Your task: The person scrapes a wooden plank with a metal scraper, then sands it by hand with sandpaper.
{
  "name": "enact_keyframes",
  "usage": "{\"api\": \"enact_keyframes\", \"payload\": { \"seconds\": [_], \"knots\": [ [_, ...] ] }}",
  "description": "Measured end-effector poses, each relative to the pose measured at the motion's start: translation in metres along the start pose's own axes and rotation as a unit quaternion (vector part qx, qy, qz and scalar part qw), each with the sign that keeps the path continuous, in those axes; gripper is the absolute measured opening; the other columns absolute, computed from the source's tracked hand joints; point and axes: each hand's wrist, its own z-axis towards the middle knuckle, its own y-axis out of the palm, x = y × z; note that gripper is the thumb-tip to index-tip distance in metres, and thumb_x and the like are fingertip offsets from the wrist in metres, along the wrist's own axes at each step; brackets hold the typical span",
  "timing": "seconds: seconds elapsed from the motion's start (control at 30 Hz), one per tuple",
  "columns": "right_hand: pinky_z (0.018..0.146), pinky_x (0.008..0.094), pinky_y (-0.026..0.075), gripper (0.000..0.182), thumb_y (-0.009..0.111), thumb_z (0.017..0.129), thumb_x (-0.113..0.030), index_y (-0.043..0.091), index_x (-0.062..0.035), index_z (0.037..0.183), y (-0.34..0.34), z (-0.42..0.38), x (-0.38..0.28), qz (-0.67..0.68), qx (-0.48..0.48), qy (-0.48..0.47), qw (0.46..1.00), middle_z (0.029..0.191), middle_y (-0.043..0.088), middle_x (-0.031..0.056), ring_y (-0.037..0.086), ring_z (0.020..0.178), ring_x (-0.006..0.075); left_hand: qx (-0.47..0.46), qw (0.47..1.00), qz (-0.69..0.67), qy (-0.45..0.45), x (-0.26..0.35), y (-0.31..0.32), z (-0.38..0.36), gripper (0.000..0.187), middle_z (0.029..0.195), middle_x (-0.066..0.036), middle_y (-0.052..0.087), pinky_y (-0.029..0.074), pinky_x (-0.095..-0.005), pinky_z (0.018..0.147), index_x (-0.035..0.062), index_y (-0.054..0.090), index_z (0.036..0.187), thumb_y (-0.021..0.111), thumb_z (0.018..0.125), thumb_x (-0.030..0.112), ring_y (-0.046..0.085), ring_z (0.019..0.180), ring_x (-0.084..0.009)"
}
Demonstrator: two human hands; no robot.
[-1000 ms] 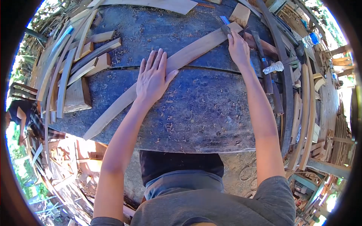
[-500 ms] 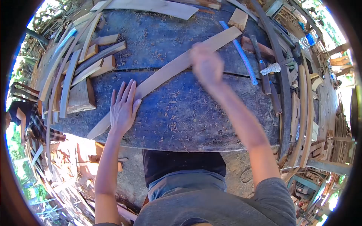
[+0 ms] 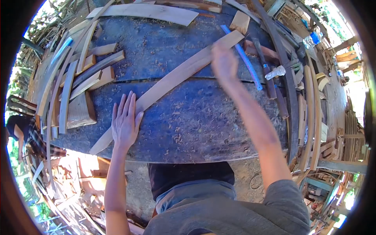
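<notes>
A long flat wooden strip (image 3: 176,76) lies diagonally across the dark workbench (image 3: 188,125). My left hand (image 3: 125,122) rests flat on its lower part, fingers stretched out and pointing away from me. Close to the strip's far end, my right hand (image 3: 225,64) is closed like a fist and blurred by motion. Whatever it may hold is hidden. Just beyond that hand lies a blue ruler-like strip (image 3: 244,56), passing by the board's far end, near a small wood block (image 3: 240,22).
Wood offcuts (image 3: 81,109) and thin strips are stacked on the left. A wide curved board (image 3: 152,13) lies at the back. Handled tools (image 3: 270,78), long bars and a plastic bottle (image 3: 312,39) line the right side. Another person (image 3: 23,131) is at the far left.
My right hand has shifted slightly along the strip toward its far end. My left hand stays flat on the strip. The whole view has tilted a little.
</notes>
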Motion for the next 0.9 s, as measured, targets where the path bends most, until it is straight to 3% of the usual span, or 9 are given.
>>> {"api": "enact_keyframes", "payload": {
  "seconds": [0.03,0.23,0.33,0.37,0.47,0.57,0.7,0.77,0.9],
  "knots": [
    [0.083,0.0384,0.052,0.024,0.052,0.101,-0.017,0.067,-0.0013,0.091,0.004,-0.025,-0.044,0.328,0.075,0.057,0.940,0.092,0.069,0.0156,0.066,0.090,0.0296,-0.007,1.000,-0.001,-0.007,0.000,-0.001,0.000,0.060,0.159,-0.006,0.035,0.018,-0.0442,0.123,0.0093,0.031,0.155,0.039,0.105,0.041,0.027,0.149,-0.0246],
    [0.097,0.0410,0.052,0.022,0.057,0.097,-0.016,0.068,-0.0043,0.112,-0.013,-0.091,-0.134,0.284,-0.025,-0.266,0.921,0.115,0.068,0.0156,0.064,0.112,0.0316,-0.004,1.000,-0.017,0.007,-0.003,0.001,-0.003,0.062,0.159,-0.010,0.035,0.020,-0.0441,0.122,0.0076,0.029,0.155,0.044,0.103,0.039,0.029,0.148,-0.0277],
    [0.096,0.0410,0.053,0.026,0.049,0.100,-0.012,0.065,-0.0060,0.120,-0.009,-0.027,-0.039,0.248,-0.045,-0.102,0.962,0.122,0.067,0.0153,0.065,0.112,0.0300,-0.017,1.000,-0.011,0.002,-0.002,-0.001,-0.002,0.063,0.158,-0.010,0.036,0.020,-0.0447,0.122,0.0083,0.029,0.155,0.044,0.103,0.040,0.030,0.148,-0.0279],
    [0.087,0.0332,0.050,0.023,0.049,0.103,-0.020,0.063,-0.0035,0.096,-0.015,-0.002,-0.010,0.320,-0.027,0.013,0.947,0.087,0.066,0.0110,0.065,0.091,0.0245,-0.017,1.000,-0.012,-0.001,-0.001,0.000,-0.002,0.063,0.158,-0.010,0.036,0.020,-0.0447,0.122,0.0083,0.029,0.155,0.044,0.103,0.040,0.030,0.148,-0.0279],
    [0.080,0.0401,0.054,0.027,0.045,0.101,-0.022,0.061,-0.0025,0.091,-0.011,0.044,0.048,-0.049,-0.064,0.088,0.993,0.089,0.069,0.0121,0.069,0.088,0.0305,-0.017,1.000,-0.004,-0.007,0.000,0.000,-0.001,0.063,0.157,-0.009,0.037,0.020,-0.0454,0.122,0.0092,0.029,0.155,0.044,0.103,0.040,0.030,0.147,-0.0283],
    [0.082,0.0410,0.054,0.011,0.053,0.094,-0.013,0.059,-0.0048,0.092,-0.002,0.004,-0.013,-0.020,-0.014,-0.023,0.999,0.085,0.066,0.0110,0.068,0.090,0.0323,-0.006,1.000,-0.013,-0.008,-0.001,-0.003,0.002,0.062,0.157,-0.009,0.037,0.020,-0.0457,0.122,0.0096,0.030,0.155,0.045,0.102,0.039,0.031,0.147,-0.0289],
    [0.094,0.0370,0.051,0.012,0.056,0.096,-0.010,0.066,-0.0038,0.100,-0.023,-0.067,-0.116,0.470,-0.092,0.055,0.876,0.107,0.068,0.0129,0.064,0.106,0.0273,-0.010,1.000,-0.022,-0.015,0.003,0.002,0.002,0.064,0.158,-0.008,0.036,0.020,-0.0452,0.122,0.0093,0.032,0.154,0.049,0.100,0.040,0.030,0.148,-0.0279],
    [0.095,0.0375,0.050,0.014,0.054,0.098,-0.010,0.066,-0.0039,0.101,-0.016,-0.066,-0.112,0.268,-0.011,-0.287,0.920,0.106,0.068,0.0116,0.064,0.107,0.0288,-0.002,1.000,-0.018,-0.015,-0.002,-0.001,0.000,0.064,0.158,-0.008,0.036,0.019,-0.0450,0.122,0.0087,0.032,0.154,0.050,0.100,0.038,0.029,0.148,-0.0279],
    [0.084,0.0423,0.052,0.028,0.041,0.100,-0.020,0.065,-0.0061,0.100,-0.015,0.020,0.009,0.246,-0.116,0.080,0.959,0.100,0.068,0.0173,0.066,0.095,0.0341,-0.017,1.000,-0.017,-0.012,0.001,-0.006,-0.002,0.063,0.159,-0.009,0.035,0.018,-0.0454,0.123,0.0078,0.030,0.155,0.047,0.101,0.036,0.028,0.148,-0.0283]
  ]
}}
